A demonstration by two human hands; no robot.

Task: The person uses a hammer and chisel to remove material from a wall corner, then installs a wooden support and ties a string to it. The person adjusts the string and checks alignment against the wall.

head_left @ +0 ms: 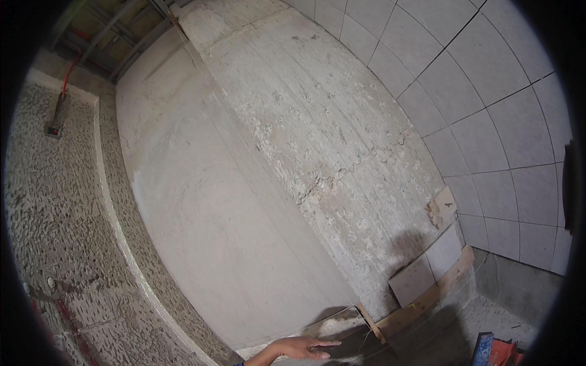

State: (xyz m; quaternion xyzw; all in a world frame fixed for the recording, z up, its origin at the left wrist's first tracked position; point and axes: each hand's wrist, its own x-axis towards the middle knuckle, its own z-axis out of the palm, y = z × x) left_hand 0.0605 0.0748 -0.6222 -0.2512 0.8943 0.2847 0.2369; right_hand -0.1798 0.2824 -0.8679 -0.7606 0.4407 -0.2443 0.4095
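Observation:
My left hand (303,348) reaches in from the lower edge, with a bit of blue sleeve at the wrist. Its fingers stretch out to the right, spread a little, and nothing shows in them. It is beside the foot of the wall, close to a pale strip (337,322) along the wall's base. To its right a narrow wooden batten (370,323) leans at the wall, with a thin string near it. Two light tiles (412,282) stand side by side against the wall, above a wooden board (421,307). My right hand is out of view.
The wall ahead is part smooth plaster (232,213), part rough cracked concrete (342,134). Large grey tiles (482,140) cover the right wall. Textured render (55,201) covers the left one, with an electrical box (56,125). A red and blue package (503,352) lies at lower right.

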